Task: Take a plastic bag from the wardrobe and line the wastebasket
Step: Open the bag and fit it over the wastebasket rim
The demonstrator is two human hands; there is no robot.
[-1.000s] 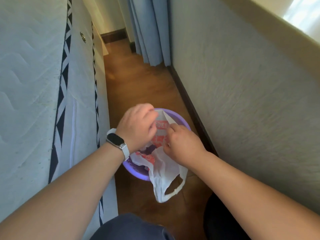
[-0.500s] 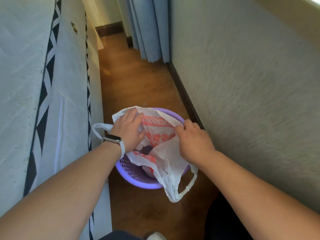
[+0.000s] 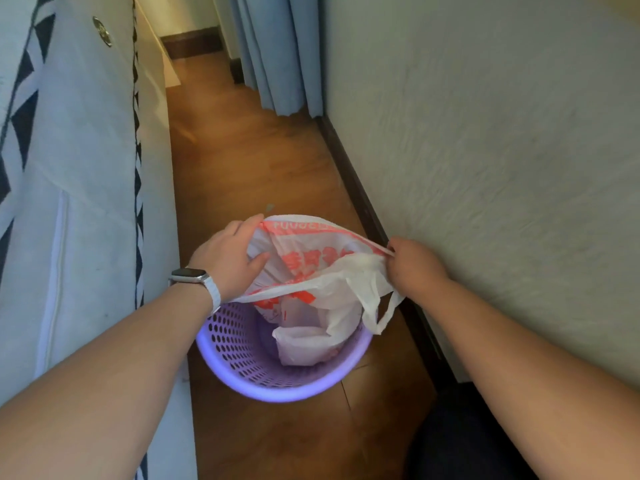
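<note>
A purple perforated wastebasket stands on the wooden floor between a mattress and the wall. A white plastic bag with red print hangs into it, its mouth stretched wide above the far rim. My left hand, with a watch on its wrist, grips the bag's left edge. The right edge is pinched in my right hand, close to the wall, and one handle loop dangles below it over the basket's right rim. The bag's bottom lies crumpled inside the basket.
A white mattress with a black triangle trim stands on edge along the left. A textured wall with a dark baseboard runs along the right. Blue curtains hang at the far end of the narrow floor strip.
My hands have moved apart, the right one toward the wall, and the bag's mouth is pulled wider over the basket. The bag's bottom has dropped deeper inside.
</note>
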